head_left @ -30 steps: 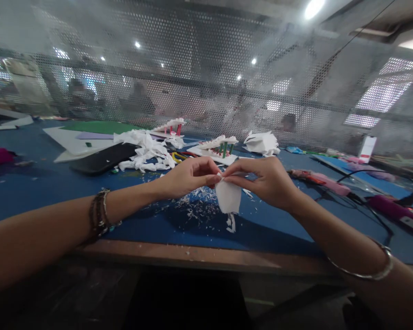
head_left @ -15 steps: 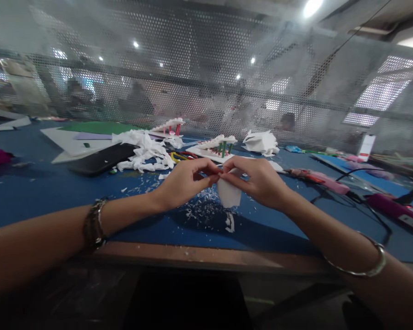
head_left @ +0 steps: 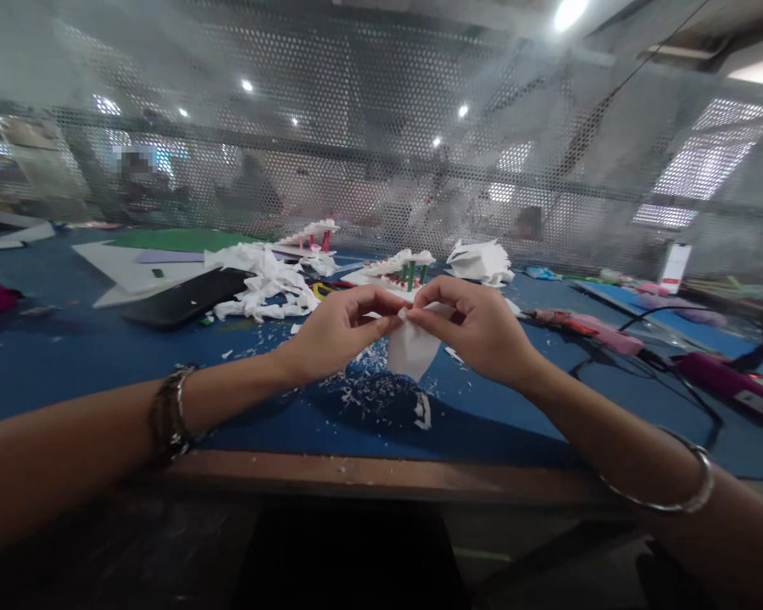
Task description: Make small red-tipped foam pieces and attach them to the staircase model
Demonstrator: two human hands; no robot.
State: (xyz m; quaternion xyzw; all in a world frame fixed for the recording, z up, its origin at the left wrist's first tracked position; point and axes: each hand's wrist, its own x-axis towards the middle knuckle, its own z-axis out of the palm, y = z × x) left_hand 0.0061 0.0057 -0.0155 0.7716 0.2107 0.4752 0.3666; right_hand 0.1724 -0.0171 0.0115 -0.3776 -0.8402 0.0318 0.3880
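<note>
A small piece of white paper hangs just above the table between my two hands. My left hand pinches its top edge with the fingertips. Right beside it, my right hand pinches the same edge, thumb and forefinger closed. The fingertips of both hands nearly meet, and the exact grip is partly hidden. Under the paper lie many tiny white paper scraps and a curled white strip. Just past my hands stands a small white model with green posts.
Crumpled white paper and a black phone-like slab lie left. A second model with red posts and a white paper stack sit farther back. At right are a pink corded tool and a purple power strip.
The white paper has shifted slightly left and now hangs at a tilt. My right hand has moved up a little, and both hands keep their pinch.
</note>
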